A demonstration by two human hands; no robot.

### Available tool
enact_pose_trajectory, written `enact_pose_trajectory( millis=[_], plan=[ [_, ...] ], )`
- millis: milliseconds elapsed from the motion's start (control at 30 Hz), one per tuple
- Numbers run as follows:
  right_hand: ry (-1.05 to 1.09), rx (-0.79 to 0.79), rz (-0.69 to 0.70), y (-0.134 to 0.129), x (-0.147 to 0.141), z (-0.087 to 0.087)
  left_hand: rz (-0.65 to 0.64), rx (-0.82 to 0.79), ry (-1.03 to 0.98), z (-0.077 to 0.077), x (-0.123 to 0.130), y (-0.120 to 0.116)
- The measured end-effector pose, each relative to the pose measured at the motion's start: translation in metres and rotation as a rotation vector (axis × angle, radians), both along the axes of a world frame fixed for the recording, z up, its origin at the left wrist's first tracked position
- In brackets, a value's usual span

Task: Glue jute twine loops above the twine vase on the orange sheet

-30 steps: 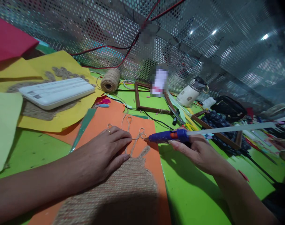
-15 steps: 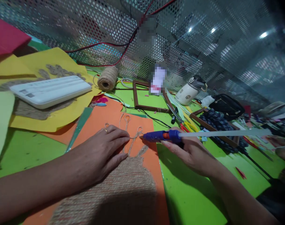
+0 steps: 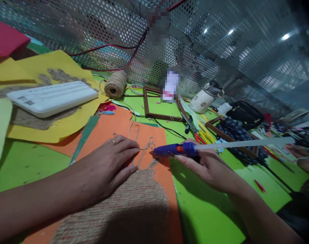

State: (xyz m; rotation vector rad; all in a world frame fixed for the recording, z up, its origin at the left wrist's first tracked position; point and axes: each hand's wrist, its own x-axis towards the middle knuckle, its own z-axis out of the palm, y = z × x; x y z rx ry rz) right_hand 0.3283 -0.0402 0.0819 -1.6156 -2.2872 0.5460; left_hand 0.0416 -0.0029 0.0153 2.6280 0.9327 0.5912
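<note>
My right hand (image 3: 207, 162) grips a blue hot glue gun (image 3: 167, 149), a long whitish glue stick (image 3: 243, 144) poking out of its back. The nozzle points left, close above small twine loops on an orange sheet (image 3: 158, 134). My left hand (image 3: 113, 162), with a ring on one finger, rests on that sheet, fingers closed on a strand of jute twine (image 3: 145, 148). Below the loops lies a shape densely covered in rows of twine (image 3: 134, 196), partly shaded. From the loops the strand runs up toward a twine spool (image 3: 116, 84).
A white power bank (image 3: 54, 98) lies on yellow sheets (image 3: 68, 66) at left. Behind are a brown frame (image 3: 146, 105), a white bottle (image 3: 204, 98), and scissors (image 3: 198, 137). A black pouch (image 3: 246, 113) and dark cloth (image 3: 233, 134) sit at right. A perforated metal panel (image 3: 98, 34) closes the back.
The glue gun's nozzle has shifted slightly down and left, off the twine loop it was touching or covering. My left hand stays in place on the sheet.
</note>
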Motion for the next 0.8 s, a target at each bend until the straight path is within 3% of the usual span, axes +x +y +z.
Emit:
enact_pose_trajectory(
  millis=[333, 667, 800],
  plan=[
    [0.041, 0.077, -0.007, 0.006, 0.0, -0.001, -0.003, 0.008, -0.019, 0.0, -0.001, -0.001],
    [0.088, 0.042, 0.015, 0.004, 0.003, 0.001, -0.006, 0.025, 0.024, 0.001, -0.002, -0.002],
    [0.147, 0.063, -0.049, 0.006, 0.01, 0.001, -0.007, 0.021, 0.01, 0.001, -0.002, -0.001]
  ],
)
